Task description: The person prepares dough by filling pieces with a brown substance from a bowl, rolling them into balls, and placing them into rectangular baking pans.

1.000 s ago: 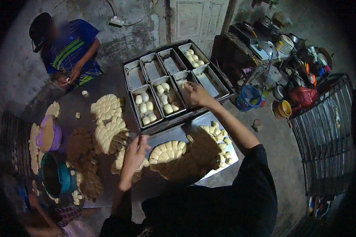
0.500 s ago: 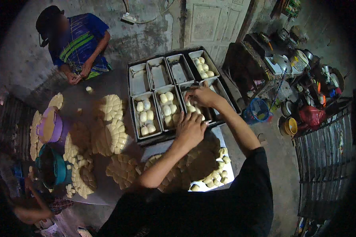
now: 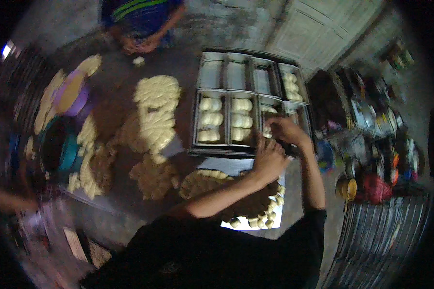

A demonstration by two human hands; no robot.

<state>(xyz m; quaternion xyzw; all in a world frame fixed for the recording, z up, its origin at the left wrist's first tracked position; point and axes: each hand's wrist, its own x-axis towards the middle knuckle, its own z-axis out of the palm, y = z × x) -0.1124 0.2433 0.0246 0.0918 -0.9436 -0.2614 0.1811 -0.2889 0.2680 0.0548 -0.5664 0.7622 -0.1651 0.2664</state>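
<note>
A dark tray point(image 3: 196, 149) holds several metal loaf pans; some contain rows of pale dough balls point(image 3: 241, 118), others hold no dough. My right hand point(image 3: 289, 130) reaches into a front-row pan right of centre, fingers curled down by dough pieces; what they grip is hidden. My left hand point(image 3: 270, 159) is just below it at the same pan, fingers apart and bent over the near rim. Cut dough slabs point(image 3: 156, 111) lie on the dark table left of the tray, and small pieces point(image 3: 272, 207) edge a pale sheet below my arms. Motion blurs the picture.
Another person point(image 3: 140, 24) stands across the table, hands at its far edge. A purple tub point(image 3: 74, 103) and teal basin point(image 3: 67, 156) sit at left, near another person's arm point(image 3: 14, 202). At right are cluttered pots, a yellow bowl point(image 3: 347, 188) and metal racks point(image 3: 381, 241).
My head view has turned, shifting the tray rightward. My left hand moved from above the table up to the tray; both hands now meet at the pan, where more dough pieces appeared.
</note>
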